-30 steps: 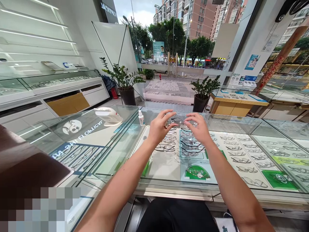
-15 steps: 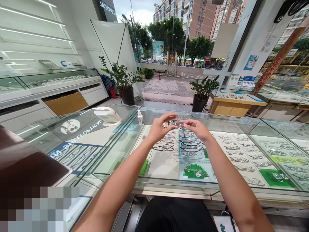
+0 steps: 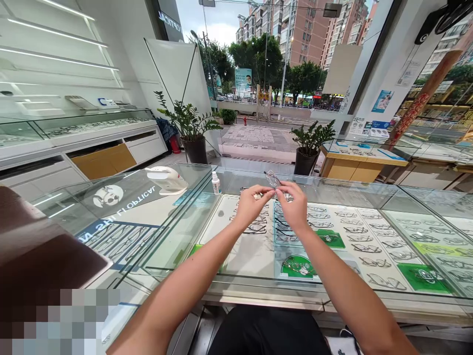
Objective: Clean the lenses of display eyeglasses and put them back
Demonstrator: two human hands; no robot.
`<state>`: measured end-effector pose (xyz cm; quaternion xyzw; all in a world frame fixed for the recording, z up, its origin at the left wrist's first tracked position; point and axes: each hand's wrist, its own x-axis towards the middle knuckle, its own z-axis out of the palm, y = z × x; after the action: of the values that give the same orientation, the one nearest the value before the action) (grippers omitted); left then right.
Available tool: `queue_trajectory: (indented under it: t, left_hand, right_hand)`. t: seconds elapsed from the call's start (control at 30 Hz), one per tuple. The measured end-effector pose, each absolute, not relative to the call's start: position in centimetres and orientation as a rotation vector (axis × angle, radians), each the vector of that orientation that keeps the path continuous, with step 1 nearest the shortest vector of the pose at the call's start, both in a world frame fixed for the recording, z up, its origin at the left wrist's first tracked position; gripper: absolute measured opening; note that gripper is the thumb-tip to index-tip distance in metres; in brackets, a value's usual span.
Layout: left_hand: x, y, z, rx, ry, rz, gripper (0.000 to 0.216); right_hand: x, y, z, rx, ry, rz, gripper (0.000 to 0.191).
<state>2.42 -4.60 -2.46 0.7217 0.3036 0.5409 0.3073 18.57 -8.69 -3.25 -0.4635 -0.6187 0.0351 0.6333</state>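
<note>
Above the glass display counter point(image 3: 258, 283), both my hands meet on one thin-framed pair of glasses point(image 3: 272, 179). My left hand point(image 3: 252, 205) pinches it from the left, fingers curled. My right hand point(image 3: 292, 206) pinches it from the right, thumb and forefinger at the frame. One lens sticks up above my fingertips. Under the glass top lie several rows of eyeglass frames point(image 3: 354, 231) on white trays with green brand cards point(image 3: 298, 266).
A small white dropper bottle point(image 3: 216, 183) and a white device point(image 3: 167, 178) stand on the counter to the left. Two potted plants point(image 3: 190, 127) stand by the shop window. More glass counters run along the left and right. A brown surface point(image 3: 40, 246) lies at near left.
My hands have drawn closer together, from spread on the glasses to pinching them between the fingertips. The glasses rose slightly and one lens now points up.
</note>
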Motion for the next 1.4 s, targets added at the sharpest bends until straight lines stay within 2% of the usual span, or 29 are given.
queue_trajectory:
  t: [0.2,0.37,0.47,0.5,0.57,0.63,0.7,0.87,1.2,1.4]
  left_hand:
    - [2.7,-4.7,-2.4,1.689,0.845,1.307,0.039]
    - [1.6,-4.7,-1.4,1.797,0.918,1.341,0.039]
    - [0.9,-2.8,0.7,2.154,1.056,1.305,0.032]
    - [0.9,-1.6,1.6,2.345,1.149,1.199,0.028]
    - [1.5,1.2,3.1,2.713,1.423,0.893,0.023]
    - [2.6,4.3,3.9,3.032,1.554,0.396,0.026]
    - [3.8,7.1,3.7,3.083,1.519,0.165,0.028]
    - [5.4,11.6,0.8,3.089,1.527,-0.129,0.029]
    - [5.9,14.0,-2.3,3.019,1.552,-0.238,0.024]
    - [6.1,12.8,-1.9,2.957,1.598,-0.176,0.025]
  right_hand:
    - [17.5,-9.1,-4.3,-1.029,-1.511,-0.172,0.023]
    - [17.3,-9.2,-4.0,-0.956,-1.589,-0.277,0.026]
    - [18.2,-9.1,-3.4,-0.971,-1.552,-0.361,0.013]
    - [18.8,-9.0,-3.2,-1.006,-1.521,-0.406,0.016]
    - [20.2,-8.4,-3.1,-1.085,-1.471,-0.493,0.038]
    - [21.5,-7.8,-3.2,-1.14,-1.472,-0.543,0.048]
    - [22.4,-7.2,-3.5,-1.179,-1.479,-0.556,0.05]
    - [22.7,-6.6,-4.0,-1.24,-1.482,-0.555,0.049]
    - [21.7,-6.7,-4.0,-1.177,-1.516,-0.571,0.048]
    - [21.0,-6.7,-4.2,-1.207,-1.56,-0.567,0.049]
